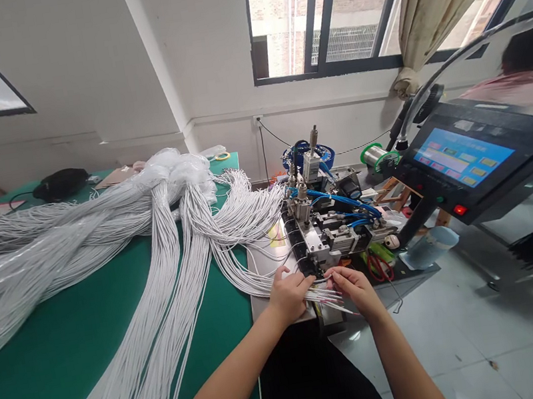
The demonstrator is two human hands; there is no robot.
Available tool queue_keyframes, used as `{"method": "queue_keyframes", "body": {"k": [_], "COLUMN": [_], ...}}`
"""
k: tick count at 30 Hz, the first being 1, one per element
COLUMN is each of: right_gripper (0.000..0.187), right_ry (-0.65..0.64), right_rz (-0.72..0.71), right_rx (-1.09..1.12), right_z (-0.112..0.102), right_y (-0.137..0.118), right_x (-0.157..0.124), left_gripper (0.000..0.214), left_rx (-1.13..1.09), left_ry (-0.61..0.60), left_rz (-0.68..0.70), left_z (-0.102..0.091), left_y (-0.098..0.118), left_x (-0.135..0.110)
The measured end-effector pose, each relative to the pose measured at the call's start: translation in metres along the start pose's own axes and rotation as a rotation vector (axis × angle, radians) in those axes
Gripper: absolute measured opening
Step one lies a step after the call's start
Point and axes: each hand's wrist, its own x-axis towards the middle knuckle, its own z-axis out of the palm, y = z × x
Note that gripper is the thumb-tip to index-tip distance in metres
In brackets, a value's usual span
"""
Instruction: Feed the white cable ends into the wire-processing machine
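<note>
My left hand is closed around a grey-white cable at the front edge of the machine, its thumb and fingers pressed together. Just right of it, my right hand pinches the cable's end between thumb and fingertips. Loose cable ends with pinkish tips fan out beneath both hands. From there a bundle of grey-white cables runs back to the left onto the table. The machine carries metal cylinders and blue air hoses. My fingers hide part of the cable they hold.
Long cable bundles, partly in clear plastic, spread over the green table. A control screen stands on the right, with a wire spool beside it. Red-handled scissors lie near the machine. Another person is at far right.
</note>
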Motion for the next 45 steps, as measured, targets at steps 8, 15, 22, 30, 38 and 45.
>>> {"method": "queue_keyframes", "body": {"k": [8,15,22,30,38,45], "right_gripper": [0.041,0.037,0.039,0.041,0.039,0.036], "right_ry": [0.048,0.130,0.148,0.155,0.163,0.152], "right_rz": [-0.059,-0.113,-0.106,-0.107,-0.123,-0.125], "right_rx": [-0.039,-0.162,-0.206,-0.195,-0.198,-0.183], "right_z": [-0.001,-0.007,-0.008,-0.008,-0.008,-0.008], "right_y": [0.002,0.006,0.007,0.008,0.010,0.011], "right_x": [0.001,0.004,0.005,0.004,0.005,0.005], "left_gripper": [0.042,0.046,0.049,0.050,0.051,0.049], "left_rx": [-0.006,0.008,-0.006,0.005,-0.020,-0.031], "left_ry": [0.006,-0.007,-0.008,-0.024,-0.034,-0.041], "left_rz": [-0.001,0.009,0.010,0.010,0.017,0.010], "left_z": [0.001,0.001,0.000,-0.004,-0.002,-0.001], "left_y": [-0.001,-0.001,-0.001,0.000,-0.001,-0.001], "left_x": [-0.001,-0.001,0.000,0.002,0.001,0.000]}}
